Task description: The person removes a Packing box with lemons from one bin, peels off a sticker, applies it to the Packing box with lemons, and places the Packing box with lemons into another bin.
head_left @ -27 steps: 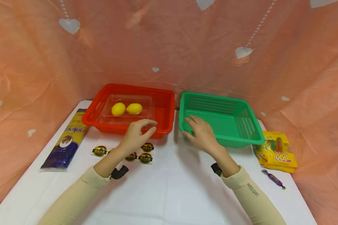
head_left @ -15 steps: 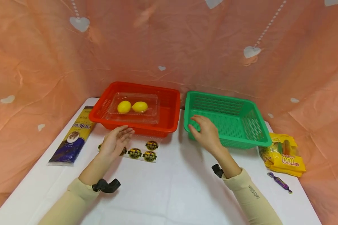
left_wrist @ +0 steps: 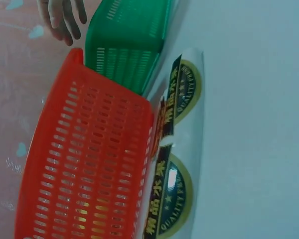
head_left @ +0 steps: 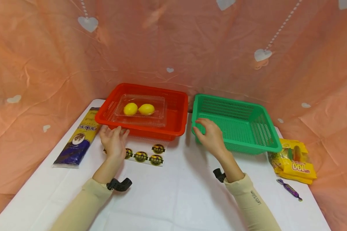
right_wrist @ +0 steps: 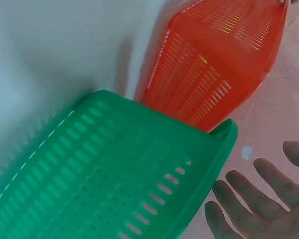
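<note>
In the head view, my left hand (head_left: 114, 141) is at the front left of the red basket (head_left: 150, 130), fingertips right at its rim and fingers relaxed. Inside that basket, two lemons (head_left: 146, 109) lie within a clear plastic box (head_left: 159, 120). My right hand (head_left: 211, 136) hovers over the front left corner of the green basket (head_left: 260, 147), its fingers loosely bent around nothing. The right wrist view has the spread fingers of the right hand (right_wrist: 259, 204) beside the green rim. A sheet of round fruit labels (head_left: 140, 156) lies before the red basket, partly behind the left hand.
A blue and gold packet (head_left: 78, 139) lies at the left of the white table (head_left: 173, 195). To the right are a yellow snack bag (head_left: 296, 162) and a purple wrapped candy (head_left: 289, 190). A pink curtain (head_left: 173, 41) hangs behind the baskets.
My left hand has moved left along the front of the red basket, turned, then reached up to its rim. The right hand stays near the green basket's corner. The head view has shifted slightly.
</note>
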Motion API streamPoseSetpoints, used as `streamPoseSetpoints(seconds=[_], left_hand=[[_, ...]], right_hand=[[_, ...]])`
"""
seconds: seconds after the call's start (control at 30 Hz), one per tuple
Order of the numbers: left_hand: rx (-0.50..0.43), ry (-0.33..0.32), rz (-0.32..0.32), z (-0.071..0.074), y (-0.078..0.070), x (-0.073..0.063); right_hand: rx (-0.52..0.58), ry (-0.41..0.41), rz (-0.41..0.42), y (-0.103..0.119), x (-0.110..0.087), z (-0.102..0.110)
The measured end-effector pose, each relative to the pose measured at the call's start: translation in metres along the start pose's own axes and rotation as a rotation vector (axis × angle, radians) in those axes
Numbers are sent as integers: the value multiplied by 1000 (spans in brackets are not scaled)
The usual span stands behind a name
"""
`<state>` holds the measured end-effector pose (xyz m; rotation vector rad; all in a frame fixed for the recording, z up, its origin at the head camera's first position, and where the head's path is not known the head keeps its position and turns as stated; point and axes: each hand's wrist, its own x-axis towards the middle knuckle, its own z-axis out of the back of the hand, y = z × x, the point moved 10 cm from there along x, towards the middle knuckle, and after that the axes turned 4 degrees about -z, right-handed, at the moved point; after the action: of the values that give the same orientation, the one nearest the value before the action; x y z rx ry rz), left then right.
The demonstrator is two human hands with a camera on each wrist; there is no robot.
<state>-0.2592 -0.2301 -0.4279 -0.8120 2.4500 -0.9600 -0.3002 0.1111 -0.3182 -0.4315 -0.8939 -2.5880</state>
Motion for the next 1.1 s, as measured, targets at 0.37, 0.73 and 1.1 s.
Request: streamPoseSetpoints(seconds=[0.37,0.73,1.1], left_hand=[[6,-75,-124,5,-4,5],[7,-40,-191,2,-7,4],[60,-12,-165,2,-6,6]], right_hand=[[45,2,22,26,23,-12],[62,158,-3,53,77,-43],[368,452,-257,42,136,-92]])
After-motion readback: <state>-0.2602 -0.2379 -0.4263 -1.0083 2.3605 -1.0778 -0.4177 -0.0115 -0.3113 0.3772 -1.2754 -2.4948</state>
